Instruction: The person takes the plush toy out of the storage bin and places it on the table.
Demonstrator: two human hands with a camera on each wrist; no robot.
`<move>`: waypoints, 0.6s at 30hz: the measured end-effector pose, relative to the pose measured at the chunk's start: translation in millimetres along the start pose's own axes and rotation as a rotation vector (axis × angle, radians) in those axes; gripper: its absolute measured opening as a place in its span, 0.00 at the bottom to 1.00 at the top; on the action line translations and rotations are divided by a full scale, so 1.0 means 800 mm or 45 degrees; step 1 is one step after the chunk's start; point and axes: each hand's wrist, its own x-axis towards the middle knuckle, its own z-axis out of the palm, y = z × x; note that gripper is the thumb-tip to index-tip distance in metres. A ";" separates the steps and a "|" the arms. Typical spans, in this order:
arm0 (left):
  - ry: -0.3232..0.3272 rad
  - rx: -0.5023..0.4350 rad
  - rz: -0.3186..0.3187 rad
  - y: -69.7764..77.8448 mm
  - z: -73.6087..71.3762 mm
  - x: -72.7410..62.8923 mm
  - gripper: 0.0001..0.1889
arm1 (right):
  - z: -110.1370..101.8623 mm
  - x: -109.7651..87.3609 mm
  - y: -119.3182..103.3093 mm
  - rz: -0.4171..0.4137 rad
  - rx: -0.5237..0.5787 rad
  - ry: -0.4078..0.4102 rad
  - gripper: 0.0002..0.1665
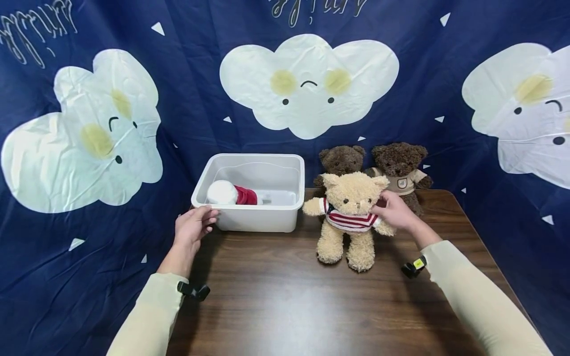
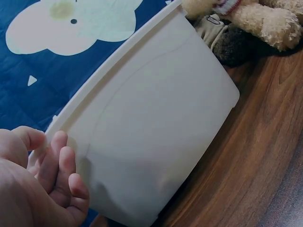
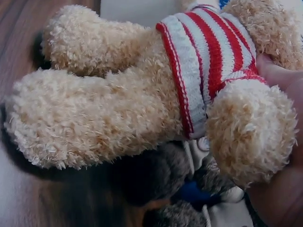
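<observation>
1. Held item: a cream, curly-pile plush bear in a red-and-white striped knitted sweater (image 1: 353,221) is right of centre in the head view, above a brown wood-grain counter (image 1: 289,301). Whether its feet touch the surface cannot be told.

2. Right hand (image 1: 395,211): the nearer of the two to the bear. Its fingers are closed on the bear's side at the shoulder and arm, on the right of the frame. The thumb shows against the sweater in the right wrist view; the remaining fingertips are hidden.

3. Long axis: the bear is nearly upright, head toward the upper part of the frame, feet toward the lower part. The grip is to one side of this axis, at upper-body height; the legs hang free of the fingers.

4. Governing relation: a light grey rectangular plastic bin (image 1: 256,219) is directly left of the bear in the frame. The bear's far arm points at the bin's right wall and ends just beside it; contact cannot be confirmed. The bear's body lies between that wall and the right hand.

5. Left hand (image 1: 192,226): at the bin's lower-left corner, well apart from the bear. Its fingers are curled, pinching the rim.

6. Bin contents: a white plush toy with a red garment (image 1: 231,194), lying on its side, head toward the left.

7. Behind the bear: a dark brown plush bear (image 1: 343,159) and another in a beige shirt (image 1: 400,183).
</observation>
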 end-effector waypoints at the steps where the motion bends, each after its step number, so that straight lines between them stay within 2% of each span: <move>1: 0.001 -0.002 0.000 0.000 0.000 0.000 0.06 | 0.001 -0.001 0.003 0.002 -0.007 0.007 0.05; 9: -0.005 -0.005 0.005 0.000 -0.001 0.001 0.06 | 0.017 0.004 0.016 -0.041 -0.013 0.063 0.23; 14: 0.004 -0.003 0.003 -0.002 -0.001 0.003 0.07 | 0.023 0.014 0.018 -0.070 -0.055 0.101 0.26; 17: 0.001 -0.011 0.006 -0.003 -0.001 0.004 0.07 | 0.026 0.019 0.024 -0.044 -0.078 0.080 0.27; 18: -0.001 -0.013 0.007 -0.004 -0.001 0.004 0.07 | 0.026 0.021 0.026 -0.030 -0.082 0.058 0.24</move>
